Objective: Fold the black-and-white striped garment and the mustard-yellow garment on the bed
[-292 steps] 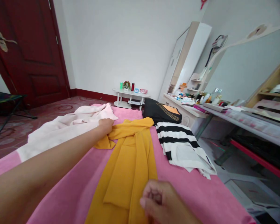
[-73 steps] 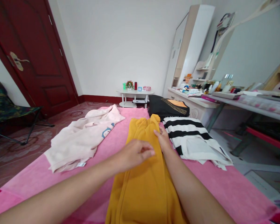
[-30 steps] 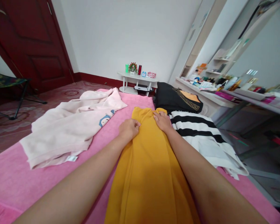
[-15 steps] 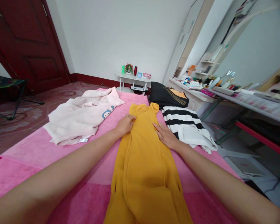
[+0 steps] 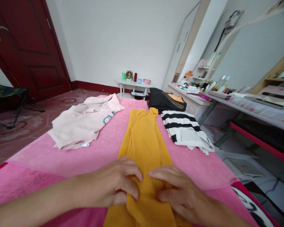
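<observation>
A mustard-yellow garment (image 5: pixel 145 148) lies lengthwise on the pink bedspread (image 5: pixel 104 157), folded into a long strip that runs towards me. Its exact kind is hard to make out. My left hand (image 5: pixel 118 181) is at its left edge, fingers bent and thumb pressed into the fabric. Opposite it, my right hand (image 5: pixel 177 189) grips the right edge the same way, with the cloth bunched between the two hands. Some fingertips are hidden by cloth and knuckles. Both hands are at the near part of the garment, whose far end lies loose and slightly crumpled.
On the left lies a pale pink top (image 5: pixel 78 124) with a blue cartoon print. To the right are a folded black-and-white striped garment (image 5: pixel 184 129) and a folded black garment (image 5: pixel 165 101). Farther off stand a small white table (image 5: pixel 132 83), a folding stool (image 5: pixel 11 94) and a cluttered dresser (image 5: pixel 203 97).
Both hands have come back towards me from the garment's far part to its near part. Their fingers, flatter before, are now bent into the cloth. The view has shifted slightly.
</observation>
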A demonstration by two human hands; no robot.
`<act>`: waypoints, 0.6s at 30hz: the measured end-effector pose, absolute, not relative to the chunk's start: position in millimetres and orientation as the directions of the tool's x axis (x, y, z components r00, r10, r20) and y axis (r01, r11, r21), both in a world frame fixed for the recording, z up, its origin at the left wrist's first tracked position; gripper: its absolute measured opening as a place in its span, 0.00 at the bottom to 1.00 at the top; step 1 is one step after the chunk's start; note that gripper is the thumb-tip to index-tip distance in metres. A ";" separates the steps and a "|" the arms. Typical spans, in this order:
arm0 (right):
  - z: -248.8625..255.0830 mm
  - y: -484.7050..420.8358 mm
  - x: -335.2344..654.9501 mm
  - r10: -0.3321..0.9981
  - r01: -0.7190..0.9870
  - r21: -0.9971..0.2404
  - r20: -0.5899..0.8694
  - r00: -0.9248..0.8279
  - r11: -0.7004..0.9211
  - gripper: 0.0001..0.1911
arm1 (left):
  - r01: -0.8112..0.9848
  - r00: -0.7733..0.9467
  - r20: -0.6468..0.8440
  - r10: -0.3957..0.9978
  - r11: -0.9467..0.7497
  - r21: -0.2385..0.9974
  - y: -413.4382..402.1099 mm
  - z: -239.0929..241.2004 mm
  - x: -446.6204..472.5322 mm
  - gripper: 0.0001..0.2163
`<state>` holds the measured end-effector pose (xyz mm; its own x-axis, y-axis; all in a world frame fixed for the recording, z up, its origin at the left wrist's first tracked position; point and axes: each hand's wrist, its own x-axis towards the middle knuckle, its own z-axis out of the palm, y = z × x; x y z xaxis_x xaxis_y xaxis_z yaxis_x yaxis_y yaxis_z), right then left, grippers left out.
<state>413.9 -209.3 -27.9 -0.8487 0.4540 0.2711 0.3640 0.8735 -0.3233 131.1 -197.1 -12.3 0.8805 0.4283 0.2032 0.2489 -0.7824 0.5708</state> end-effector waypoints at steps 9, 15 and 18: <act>-34.0 -205.0 472.8 0.628 0.586 -0.245 0.153 -0.763 0.772 0.33 | 0.406 0.824 0.154 0.545 -0.758 0.510 -190.5 -16.6 92.6 0.23; -39.3 -179.1 463.5 0.604 0.569 -0.233 0.116 -0.789 0.789 0.34 | 0.421 0.842 0.220 0.493 -0.854 0.304 -153.6 -35.5 81.5 0.27; -36.6 -176.1 440.4 0.517 0.479 -0.249 0.114 -0.848 0.842 0.32 | 0.325 0.895 0.191 0.403 -0.883 0.339 -150.6 -28.4 101.0 0.21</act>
